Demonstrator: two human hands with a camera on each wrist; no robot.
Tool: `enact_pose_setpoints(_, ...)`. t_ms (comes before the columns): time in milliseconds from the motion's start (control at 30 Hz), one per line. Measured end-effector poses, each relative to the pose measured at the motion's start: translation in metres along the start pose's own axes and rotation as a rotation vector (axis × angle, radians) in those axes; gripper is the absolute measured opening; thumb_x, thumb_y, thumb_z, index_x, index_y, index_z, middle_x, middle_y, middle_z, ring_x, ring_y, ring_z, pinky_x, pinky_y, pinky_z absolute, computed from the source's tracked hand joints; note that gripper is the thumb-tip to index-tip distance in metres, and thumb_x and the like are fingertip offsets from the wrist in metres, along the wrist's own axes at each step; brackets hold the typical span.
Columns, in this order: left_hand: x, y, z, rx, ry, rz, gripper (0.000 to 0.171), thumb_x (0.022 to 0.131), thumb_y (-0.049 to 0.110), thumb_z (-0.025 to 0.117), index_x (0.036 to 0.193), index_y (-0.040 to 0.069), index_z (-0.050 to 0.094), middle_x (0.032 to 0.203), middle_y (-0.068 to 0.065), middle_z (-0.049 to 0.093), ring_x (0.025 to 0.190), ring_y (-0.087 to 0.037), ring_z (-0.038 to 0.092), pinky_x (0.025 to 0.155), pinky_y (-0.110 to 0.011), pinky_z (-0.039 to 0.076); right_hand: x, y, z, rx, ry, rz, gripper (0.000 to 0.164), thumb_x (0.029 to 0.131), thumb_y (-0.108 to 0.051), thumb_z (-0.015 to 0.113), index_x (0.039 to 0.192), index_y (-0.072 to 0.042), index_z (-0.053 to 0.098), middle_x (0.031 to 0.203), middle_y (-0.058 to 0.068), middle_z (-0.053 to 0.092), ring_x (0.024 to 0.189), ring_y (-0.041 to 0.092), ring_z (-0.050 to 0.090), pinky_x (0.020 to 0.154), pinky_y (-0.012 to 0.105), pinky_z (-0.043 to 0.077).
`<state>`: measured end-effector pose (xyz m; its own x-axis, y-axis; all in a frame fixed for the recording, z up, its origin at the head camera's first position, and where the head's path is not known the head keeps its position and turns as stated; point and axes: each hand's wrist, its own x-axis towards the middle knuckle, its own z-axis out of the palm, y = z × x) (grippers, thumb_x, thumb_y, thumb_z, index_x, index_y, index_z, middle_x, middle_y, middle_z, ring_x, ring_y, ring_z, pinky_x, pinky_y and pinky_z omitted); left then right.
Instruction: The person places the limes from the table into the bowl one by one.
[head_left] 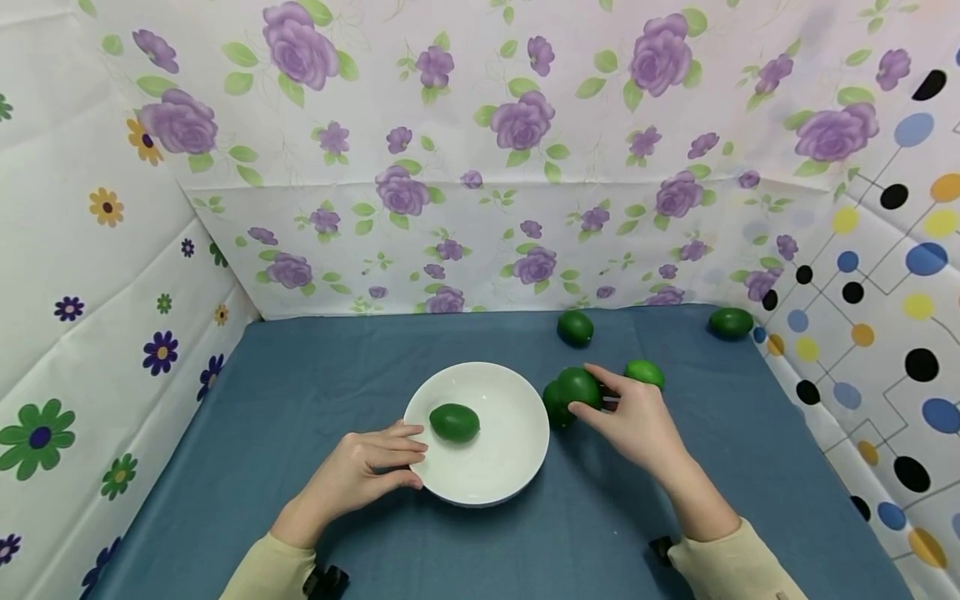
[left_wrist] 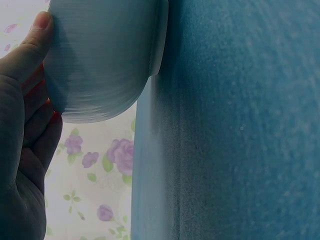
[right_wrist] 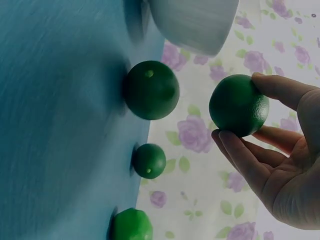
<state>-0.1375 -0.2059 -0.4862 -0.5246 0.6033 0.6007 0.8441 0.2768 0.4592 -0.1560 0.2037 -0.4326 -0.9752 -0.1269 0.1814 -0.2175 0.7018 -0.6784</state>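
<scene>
A white bowl stands on the table with one green lime lying inside it. My left hand rests its extended fingers and thumb against the bowl's left rim, and the left wrist view shows them along the bowl's edge. To the right of the bowl, my right hand pinches a dark green lime between thumb and fingers. The right wrist view shows this lime raised off the cloth. Another lime sits on the cloth just beyond it, partly covered in the head view.
A brighter green lime lies behind my right hand. Farther back is a dark lime, and one more lime lies in the back right corner. Blue cloth covers the table, with patterned sheets behind and on both sides.
</scene>
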Motion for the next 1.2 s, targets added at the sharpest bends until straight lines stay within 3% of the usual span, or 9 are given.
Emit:
enact_pose_setpoints(667, 0.001, 0.0, 0.0, -0.003, 0.002, -0.007, 0.038, 0.076, 0.024, 0.087, 0.11, 0.01, 0.078, 0.109, -0.001, 0.074, 0.113, -0.03, 0.067, 0.107, -0.036, 0.046, 0.005, -0.027, 0.007, 0.082, -0.03, -0.058, 0.066, 0.085, -0.042, 0.08, 0.142, -0.018, 0.057, 0.13, 0.007, 0.064, 0.103, 0.022, 0.07, 0.083, 0.04, 0.063)
enact_pose_setpoints(1200, 0.0, 0.0, 0.001, -0.011, 0.005, 0.0, 0.038, 0.075, 0.022, 0.088, 0.109, 0.007, 0.078, 0.108, -0.003, 0.074, 0.112, -0.032, 0.067, 0.106, -0.038, 0.046, 0.006, -0.043, 0.02, 0.084, -0.041, -0.099, 0.061, 0.085, -0.036, 0.081, 0.138, -0.015, 0.061, 0.125, 0.004, 0.067, 0.101, 0.015, 0.069, 0.079, 0.026, 0.062)
